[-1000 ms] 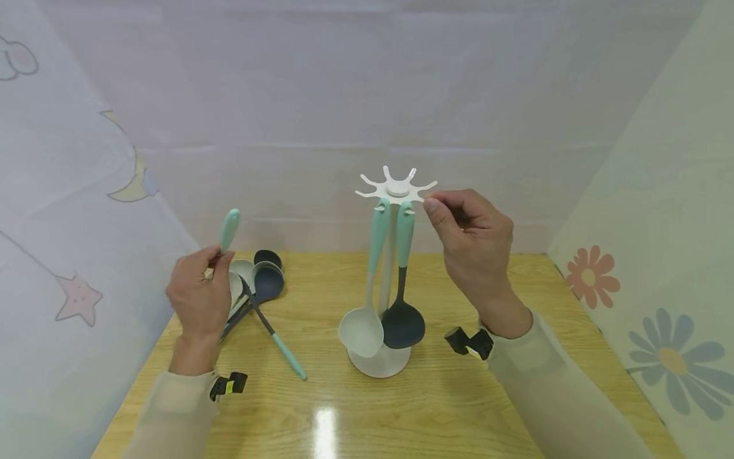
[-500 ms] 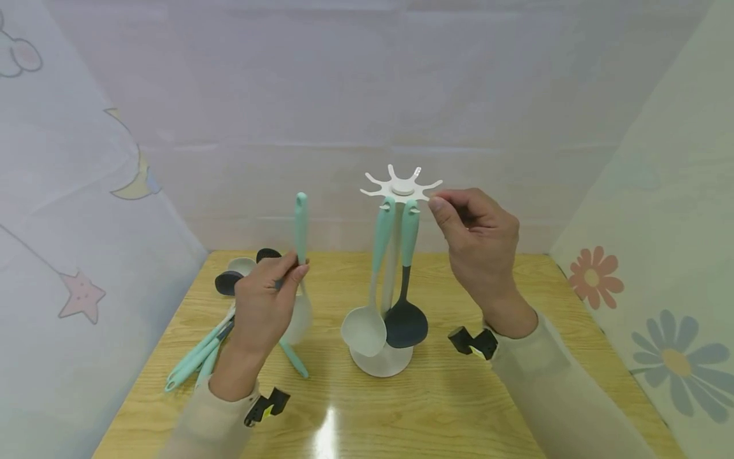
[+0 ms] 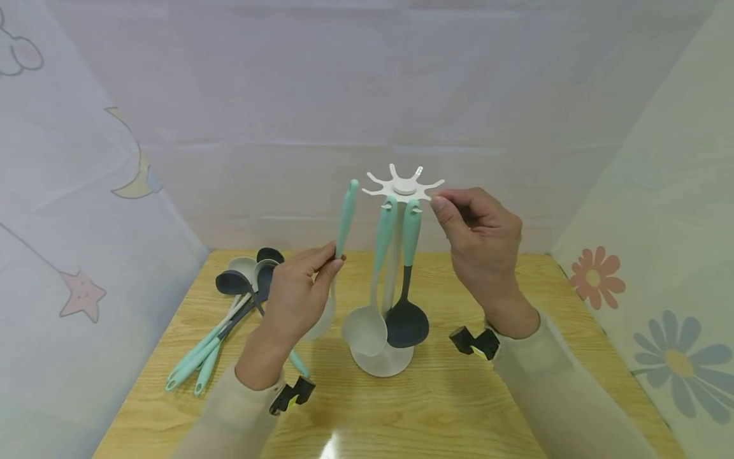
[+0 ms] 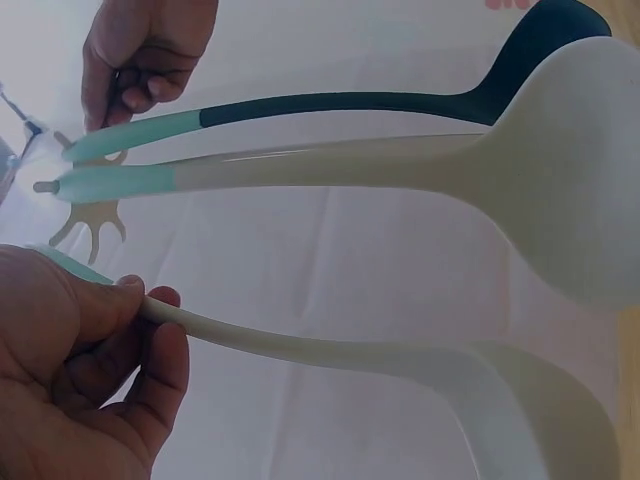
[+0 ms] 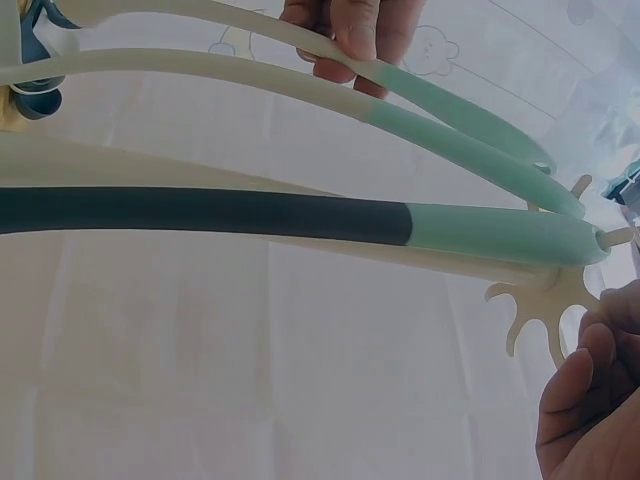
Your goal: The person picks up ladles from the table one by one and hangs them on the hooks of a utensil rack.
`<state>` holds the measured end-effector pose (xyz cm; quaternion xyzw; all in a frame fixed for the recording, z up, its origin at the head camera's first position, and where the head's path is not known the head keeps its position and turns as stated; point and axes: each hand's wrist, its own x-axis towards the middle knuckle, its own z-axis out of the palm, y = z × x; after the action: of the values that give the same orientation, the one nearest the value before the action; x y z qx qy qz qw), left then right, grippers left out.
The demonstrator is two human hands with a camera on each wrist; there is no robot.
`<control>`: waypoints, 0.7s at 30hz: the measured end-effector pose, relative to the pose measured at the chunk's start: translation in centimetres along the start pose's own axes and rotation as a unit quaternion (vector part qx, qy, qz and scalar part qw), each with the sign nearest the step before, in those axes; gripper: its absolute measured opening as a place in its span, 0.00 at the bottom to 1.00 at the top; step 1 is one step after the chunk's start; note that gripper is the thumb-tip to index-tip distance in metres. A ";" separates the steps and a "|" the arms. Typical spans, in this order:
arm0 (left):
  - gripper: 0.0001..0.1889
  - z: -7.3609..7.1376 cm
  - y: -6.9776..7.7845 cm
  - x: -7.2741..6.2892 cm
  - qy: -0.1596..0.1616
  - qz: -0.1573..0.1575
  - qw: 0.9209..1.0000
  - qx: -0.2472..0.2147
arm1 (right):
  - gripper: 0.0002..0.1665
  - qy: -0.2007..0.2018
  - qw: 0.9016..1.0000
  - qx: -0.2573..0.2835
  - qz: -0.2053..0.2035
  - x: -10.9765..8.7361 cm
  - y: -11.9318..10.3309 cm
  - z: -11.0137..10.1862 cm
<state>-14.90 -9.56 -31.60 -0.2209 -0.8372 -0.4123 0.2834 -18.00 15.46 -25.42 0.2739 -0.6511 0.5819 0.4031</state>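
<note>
My left hand (image 3: 298, 290) pinches a cream kitchen utensil (image 4: 300, 345) where the shaft meets its mint handle (image 3: 346, 217). The handle points up, and the broad head (image 3: 321, 322) hangs down, partly behind my hand. Just to its right stands a white utensil stand (image 3: 381, 361) with a pronged top (image 3: 404, 186). From the front prongs hang a cream utensil (image 3: 365, 331) and a dark one (image 3: 407, 322), both mint-handled and broad-headed. With thumb and fingertips, my right hand (image 3: 484, 245) grips a prong on the top's right side, also visible in the right wrist view.
A pile of dark and cream utensils (image 3: 232, 284) with mint handles (image 3: 192, 363) lies on the wooden table (image 3: 459, 408) at the left. Another mint handle (image 3: 299, 363) pokes out beside my left forearm. Patterned cloth (image 3: 631, 255) encloses the sides.
My left hand has carried the cream utensil rightward from over the pile to beside the stand, handle upright. My right hand stays on the prong. The view has shifted slightly.
</note>
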 end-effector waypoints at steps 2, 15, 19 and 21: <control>0.15 0.2 0.1 0.2 -0.002 0.003 1.000 -0.002 | 0.02 -0.002 1.000 -0.004 0.001 0.0 -0.1 0.0; 0.14 0.6 0.2 0.9 -0.019 -0.018 0.999 -0.020 | 0.02 0.002 1.000 -0.001 -0.002 0.1 -0.1 0.0; 0.15 0.7 0.1 1.0 -0.025 -0.023 0.999 -0.018 | 0.02 0.002 1.000 -0.004 -0.001 0.0 -0.1 0.0; 0.14 0.7 0.1 1.1 -0.031 -0.027 0.999 -0.017 | 0.02 0.003 1.000 -0.006 0.000 0.0 -0.1 0.1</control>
<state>-15.88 -8.82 -31.18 -0.2152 -0.8440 -0.4271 0.2425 -17.95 15.39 -25.40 0.2699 -0.6531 0.5790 0.4067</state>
